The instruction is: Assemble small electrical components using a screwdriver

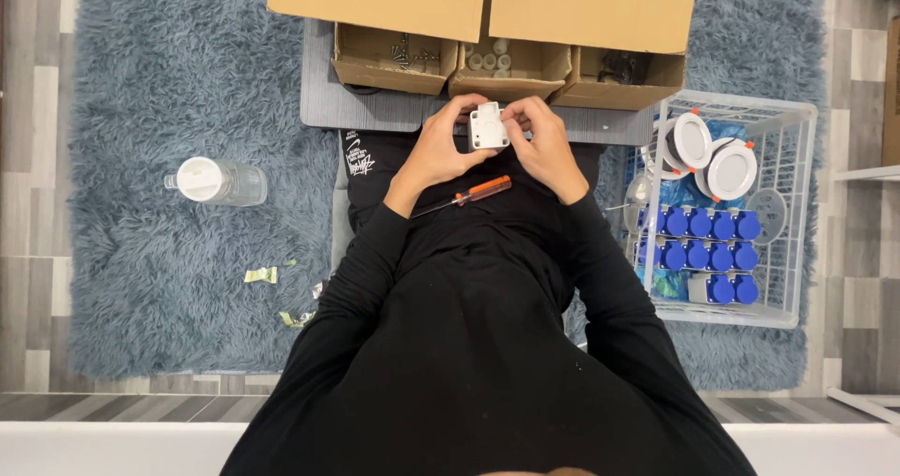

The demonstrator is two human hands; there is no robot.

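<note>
Both hands are meeting over the lap, the left hand (436, 152) and the right hand (544, 148) pinching a small white plastic box (488, 126) between curled fingers and thumbs, just in front of the grey board (323, 101) carrying three small open cardboard trays (394, 59). An orange-handled screwdriver (469, 195) is lying loose on the black-clothed lap right below the wrists, touched by neither hand. Off to the person's right a white wire basket (792, 251) is holding rows of blue-capped parts and round white fittings, while a clear bottle (217, 181) is lying on the blue shaggy rug (159, 270) to the left.
</note>
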